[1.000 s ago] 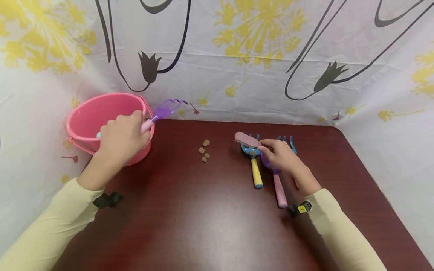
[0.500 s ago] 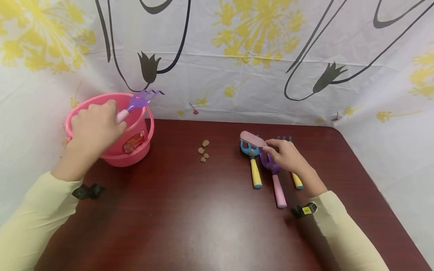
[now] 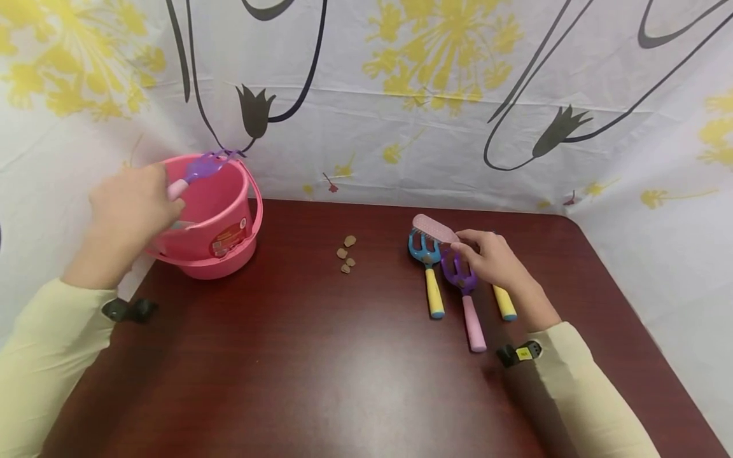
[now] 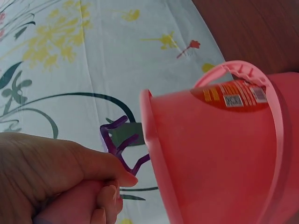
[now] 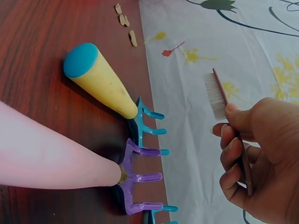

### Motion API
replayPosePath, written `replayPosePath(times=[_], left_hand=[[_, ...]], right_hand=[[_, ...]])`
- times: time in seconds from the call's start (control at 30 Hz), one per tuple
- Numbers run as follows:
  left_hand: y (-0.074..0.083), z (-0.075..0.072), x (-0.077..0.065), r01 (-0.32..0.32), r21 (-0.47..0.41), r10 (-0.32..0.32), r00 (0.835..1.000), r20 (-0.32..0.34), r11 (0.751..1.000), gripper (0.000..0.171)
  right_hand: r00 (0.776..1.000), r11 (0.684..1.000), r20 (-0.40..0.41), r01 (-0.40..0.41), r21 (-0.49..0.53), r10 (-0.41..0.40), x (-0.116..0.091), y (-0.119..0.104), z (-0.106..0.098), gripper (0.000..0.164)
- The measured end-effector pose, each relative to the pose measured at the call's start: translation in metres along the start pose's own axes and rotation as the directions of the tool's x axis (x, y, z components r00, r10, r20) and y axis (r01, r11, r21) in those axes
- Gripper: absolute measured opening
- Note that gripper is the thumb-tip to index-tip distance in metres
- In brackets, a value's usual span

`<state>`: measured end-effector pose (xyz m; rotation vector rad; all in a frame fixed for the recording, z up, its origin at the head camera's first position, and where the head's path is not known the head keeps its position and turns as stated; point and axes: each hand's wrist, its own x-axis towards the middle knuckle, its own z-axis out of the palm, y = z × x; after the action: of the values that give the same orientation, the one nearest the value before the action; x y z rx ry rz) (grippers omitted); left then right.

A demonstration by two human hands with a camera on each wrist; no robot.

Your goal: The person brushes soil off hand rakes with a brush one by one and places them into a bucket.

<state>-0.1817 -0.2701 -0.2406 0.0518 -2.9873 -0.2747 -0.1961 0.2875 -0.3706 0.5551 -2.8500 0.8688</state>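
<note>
My left hand grips the pink handle of a purple toy garden fork, whose head overlaps the mouth of a pink bucket in the head view. In the left wrist view the fork's tines point toward the bucket's rim, the thumb lying along the handle. My right hand pinches a small pink brush above the tools on the right. White bristles show on that brush in the right wrist view, its handle running inside the curled fingers.
On the dark wooden table lie a blue fork with yellow handle, a purple fork with pink handle and another yellow handle, partly hidden. Several small brown pieces lie mid-table. A patterned white cloth hangs behind.
My left hand has moved left with the purple fork, bringing the fork's head from the bucket's right side to over its mouth. The right hand and brush have shifted slightly right.
</note>
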Motion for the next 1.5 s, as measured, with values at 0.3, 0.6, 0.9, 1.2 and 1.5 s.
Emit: replayPosePath(times=[0.3, 0.6, 0.9, 1.2, 1.5], left_hand=[[-0.01, 0.002, 0.01, 0.002, 0.026, -0.003, 0.999, 0.045, 1.0, 0.032], [-0.013, 0.006, 0.015, 0.005, 0.017, -0.007, 0.997, 0.08, 1.0, 0.034], [-0.014, 0.003, 0.01, 0.023, 0.021, -0.025, 0.995, 0.094, 1.0, 0.034], [-0.016, 0.006, 0.007, 0.029, 0.039, -0.034, 0.99, 0.137, 0.999, 0.04], [-0.015, 0.011, 0.014, -0.004, 0.032, -0.001, 0.988, 0.151, 0.999, 0.037]], right_hand=[[1.0, 1.0, -0.009, -0.003, 0.013, 0.003, 0.0, 0.001, -0.001, 0.032], [1.0, 1.0, -0.023, 0.014, 0.01, -0.014, 0.001, 0.001, -0.003, 0.031], [1.0, 1.0, 0.0, -0.01, 0.012, 0.01, 0.001, 0.0, -0.003, 0.033], [1.0, 1.0, 0.007, 0.004, -0.005, -0.004, 0.001, 0.0, -0.001, 0.031], [0.999, 1.0, 0.049, 0.02, 0.007, -0.02, 0.003, 0.0, 0.006, 0.03]])
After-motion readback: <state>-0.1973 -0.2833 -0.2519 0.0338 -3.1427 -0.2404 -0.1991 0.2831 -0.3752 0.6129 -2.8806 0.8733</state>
